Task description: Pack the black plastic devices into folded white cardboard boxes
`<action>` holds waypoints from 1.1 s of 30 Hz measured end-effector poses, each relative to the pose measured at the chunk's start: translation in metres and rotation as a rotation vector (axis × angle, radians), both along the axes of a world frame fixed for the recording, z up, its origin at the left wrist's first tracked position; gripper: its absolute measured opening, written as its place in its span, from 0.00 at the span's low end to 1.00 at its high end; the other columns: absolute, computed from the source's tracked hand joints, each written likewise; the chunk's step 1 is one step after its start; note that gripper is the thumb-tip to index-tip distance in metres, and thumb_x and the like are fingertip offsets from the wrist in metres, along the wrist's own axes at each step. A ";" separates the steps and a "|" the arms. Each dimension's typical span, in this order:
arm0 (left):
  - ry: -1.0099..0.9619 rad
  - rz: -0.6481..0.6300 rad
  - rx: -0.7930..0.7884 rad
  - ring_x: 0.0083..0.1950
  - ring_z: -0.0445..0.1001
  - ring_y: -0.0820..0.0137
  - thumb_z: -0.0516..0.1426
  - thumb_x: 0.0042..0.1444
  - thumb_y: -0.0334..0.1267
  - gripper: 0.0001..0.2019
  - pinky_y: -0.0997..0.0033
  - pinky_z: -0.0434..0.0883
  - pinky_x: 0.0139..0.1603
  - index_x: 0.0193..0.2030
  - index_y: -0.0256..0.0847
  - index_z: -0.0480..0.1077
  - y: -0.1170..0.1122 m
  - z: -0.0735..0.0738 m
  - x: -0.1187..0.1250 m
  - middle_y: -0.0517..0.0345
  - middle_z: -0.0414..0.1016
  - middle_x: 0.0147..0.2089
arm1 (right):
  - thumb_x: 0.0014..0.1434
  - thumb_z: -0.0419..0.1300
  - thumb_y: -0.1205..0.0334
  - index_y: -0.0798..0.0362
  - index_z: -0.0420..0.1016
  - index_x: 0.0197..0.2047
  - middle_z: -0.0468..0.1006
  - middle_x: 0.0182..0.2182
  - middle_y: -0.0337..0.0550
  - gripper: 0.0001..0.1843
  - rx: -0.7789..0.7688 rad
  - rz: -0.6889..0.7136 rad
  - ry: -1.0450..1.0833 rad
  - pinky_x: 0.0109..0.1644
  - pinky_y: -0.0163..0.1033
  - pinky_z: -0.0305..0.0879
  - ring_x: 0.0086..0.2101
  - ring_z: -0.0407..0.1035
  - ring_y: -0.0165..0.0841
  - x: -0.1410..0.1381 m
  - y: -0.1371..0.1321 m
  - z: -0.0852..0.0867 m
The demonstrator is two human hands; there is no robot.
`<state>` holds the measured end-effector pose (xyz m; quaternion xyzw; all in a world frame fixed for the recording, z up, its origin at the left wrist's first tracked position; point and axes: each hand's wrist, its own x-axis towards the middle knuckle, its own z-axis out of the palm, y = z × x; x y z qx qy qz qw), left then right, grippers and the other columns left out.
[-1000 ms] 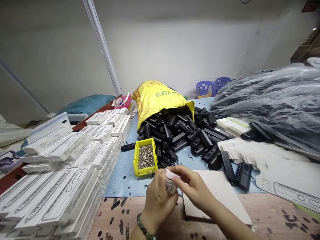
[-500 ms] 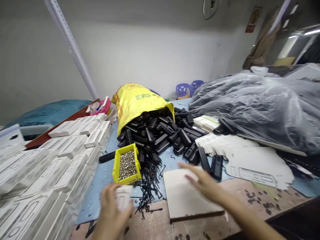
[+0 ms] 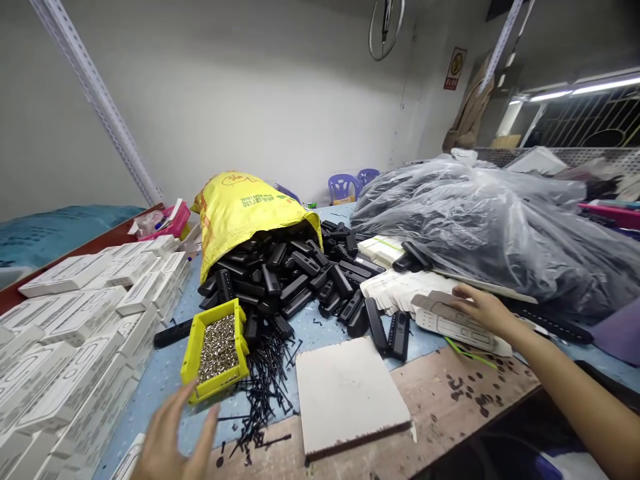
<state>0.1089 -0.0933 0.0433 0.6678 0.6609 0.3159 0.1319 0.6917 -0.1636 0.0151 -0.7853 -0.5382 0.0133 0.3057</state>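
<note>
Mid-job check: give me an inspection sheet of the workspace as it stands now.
Surface: blue mat over a stained wooden bench.
Job items: white die-cut card blanks; yellow bin of small metal parts; black plastic casings spilling from a yellow sack.
Clutter: loose thin black pieces; stacked white boxes; clear plastic bag of black parts.
Hands: right hand at the blanks; left hand open near the bin, holding nothing.
Cables: nothing seen.
Surroundings: plastic chairs, wall sign.

I count one left hand (image 3: pixel 173 440), one right hand (image 3: pixel 483 308).
One yellow sack (image 3: pixel 245 220), one yellow bin (image 3: pixel 190 353), one white board (image 3: pixel 347 393), two plastic chairs (image 3: pixel 344 189).
</note>
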 end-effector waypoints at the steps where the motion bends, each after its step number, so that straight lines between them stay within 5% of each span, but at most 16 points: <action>1: -0.142 -0.100 -0.043 0.59 0.68 0.53 0.49 0.54 0.61 0.32 0.49 0.73 0.52 0.61 0.47 0.62 -0.011 0.005 0.025 0.52 0.65 0.63 | 0.55 0.53 0.47 0.50 0.71 0.36 0.78 0.39 0.55 0.16 0.046 0.022 0.001 0.48 0.52 0.66 0.42 0.72 0.48 -0.016 -0.001 0.011; 4: -0.617 -0.449 -0.420 0.56 0.71 0.59 0.52 0.54 0.61 0.30 0.57 0.71 0.55 0.57 0.43 0.67 -0.035 0.010 0.096 0.48 0.72 0.56 | 0.59 0.54 0.47 0.47 0.74 0.35 0.79 0.38 0.45 0.14 0.145 0.327 -0.012 0.63 0.52 0.59 0.44 0.73 0.41 -0.101 -0.011 0.045; 6: -0.866 -0.677 -0.703 0.52 0.74 0.59 0.45 0.57 0.65 0.35 0.56 0.72 0.51 0.59 0.38 0.66 -0.042 0.007 0.132 0.43 0.74 0.51 | 0.64 0.54 0.59 0.45 0.77 0.32 0.80 0.34 0.40 0.12 0.225 0.814 -0.085 0.70 0.56 0.46 0.43 0.74 0.37 -0.172 -0.022 0.064; 8: -0.988 -0.731 -0.797 0.47 0.75 0.59 0.43 0.57 0.66 0.38 0.56 0.73 0.47 0.59 0.35 0.65 -0.041 0.002 0.152 0.43 0.75 0.45 | 0.65 0.54 0.68 0.42 0.78 0.42 0.81 0.36 0.37 0.13 0.235 1.113 -0.179 0.70 0.52 0.47 0.43 0.74 0.33 -0.227 -0.033 0.072; 10: -1.035 -0.746 -0.832 0.45 0.75 0.58 0.46 0.57 0.63 0.36 0.55 0.73 0.46 0.59 0.34 0.65 -0.038 -0.001 0.154 0.43 0.75 0.43 | 0.65 0.54 0.71 0.41 0.76 0.50 0.81 0.40 0.38 0.18 0.179 1.215 -0.174 0.70 0.49 0.49 0.46 0.73 0.32 -0.253 -0.039 0.065; 13: -1.045 -0.755 -0.838 0.50 0.74 0.57 0.49 0.57 0.53 0.29 0.54 0.71 0.53 0.57 0.34 0.66 -0.035 -0.001 0.141 0.42 0.73 0.49 | 0.65 0.52 0.70 0.38 0.71 0.59 0.76 0.53 0.41 0.23 0.257 0.969 0.117 0.70 0.55 0.47 0.57 0.66 0.37 -0.251 -0.033 0.036; 16: -0.835 -0.758 -0.632 0.60 0.67 0.59 0.55 0.51 0.42 0.30 0.55 0.64 0.64 0.61 0.38 0.58 -0.037 0.002 0.133 0.45 0.67 0.58 | 0.62 0.59 0.55 0.41 0.53 0.69 0.59 0.65 0.51 0.35 0.268 0.628 0.694 0.65 0.59 0.55 0.63 0.58 0.45 -0.251 -0.018 0.018; 18: -0.610 -0.737 -0.473 0.64 0.62 0.59 0.60 0.44 0.36 0.41 0.56 0.60 0.67 0.66 0.43 0.49 -0.042 0.005 0.135 0.47 0.60 0.64 | 0.52 0.66 0.43 0.46 0.48 0.71 0.57 0.65 0.57 0.50 0.164 0.608 1.007 0.60 0.56 0.63 0.61 0.60 0.49 -0.267 -0.007 0.021; 20: -0.469 -0.667 -0.393 0.65 0.60 0.58 0.62 0.42 0.36 0.45 0.55 0.61 0.67 0.67 0.44 0.47 -0.047 0.008 0.138 0.48 0.58 0.65 | 0.45 0.69 0.40 0.50 0.57 0.65 0.65 0.60 0.58 0.50 0.134 0.652 1.151 0.57 0.53 0.66 0.55 0.66 0.48 -0.291 0.003 0.029; 24: -0.308 -0.590 -0.250 0.61 0.66 0.58 0.60 0.47 0.40 0.33 0.55 0.65 0.62 0.61 0.44 0.58 -0.049 0.010 0.133 0.50 0.66 0.58 | 0.45 0.70 0.45 0.52 0.67 0.49 0.76 0.43 0.50 0.33 0.218 0.593 1.168 0.52 0.48 0.68 0.46 0.71 0.43 -0.321 0.014 0.040; 27: -0.162 -0.543 -0.120 0.54 0.70 0.57 0.61 0.45 0.41 0.29 0.53 0.69 0.56 0.56 0.42 0.63 -0.046 0.003 0.121 0.48 0.70 0.52 | 0.50 0.66 0.41 0.51 0.68 0.51 0.75 0.47 0.51 0.32 0.166 0.611 1.150 0.55 0.47 0.66 0.49 0.69 0.44 -0.318 0.012 0.037; 29: -0.044 -0.460 0.034 0.55 0.70 0.54 0.62 0.44 0.40 0.33 0.50 0.69 0.56 0.59 0.39 0.60 -0.044 -0.005 0.116 0.45 0.69 0.54 | 0.57 0.59 0.40 0.51 0.69 0.53 0.74 0.49 0.50 0.28 0.103 0.628 1.097 0.55 0.44 0.64 0.50 0.68 0.42 -0.314 0.009 0.035; 33: 0.125 -0.431 0.328 0.60 0.67 0.55 0.59 0.43 0.32 0.43 0.53 0.68 0.60 0.67 0.37 0.49 -0.040 -0.014 0.115 0.42 0.65 0.60 | 0.65 0.50 0.44 0.56 0.74 0.37 0.74 0.31 0.46 0.23 0.068 0.557 0.887 0.40 0.38 0.63 0.34 0.67 0.36 -0.310 0.006 0.033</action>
